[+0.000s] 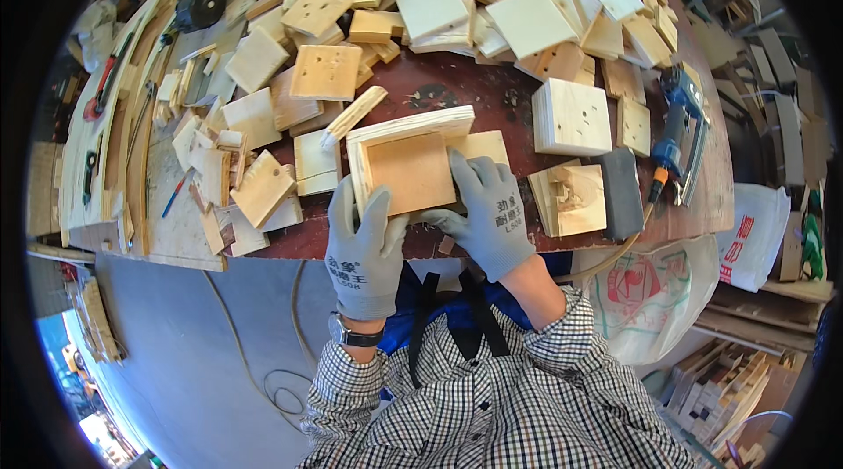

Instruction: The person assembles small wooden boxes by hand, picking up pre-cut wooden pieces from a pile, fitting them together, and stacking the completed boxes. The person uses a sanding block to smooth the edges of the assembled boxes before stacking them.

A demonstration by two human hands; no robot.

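A small wooden tray-like piece (408,172) lies between my hands at the table's near edge: a square panel with raised strips along its far and left sides. My left hand (364,249), in a grey glove, grips its near left corner, thumb and fingers on either side of the strip. At the right side, my right hand (489,216), gloved alike, holds the edge of the same piece with bent fingers; some fingertips are hidden. Behind the right fingers rests a pale square board (485,147). A narrow wood strip (355,116) touches the far left corner.
Loose square boards (430,8) heap across the far side of the dark red table (430,245). To the right stand a board stack (571,116), a lower stack (578,198), a dark grey block (623,193) and a blue nail gun (681,113) with a hose. Offcuts (209,172) lie left.
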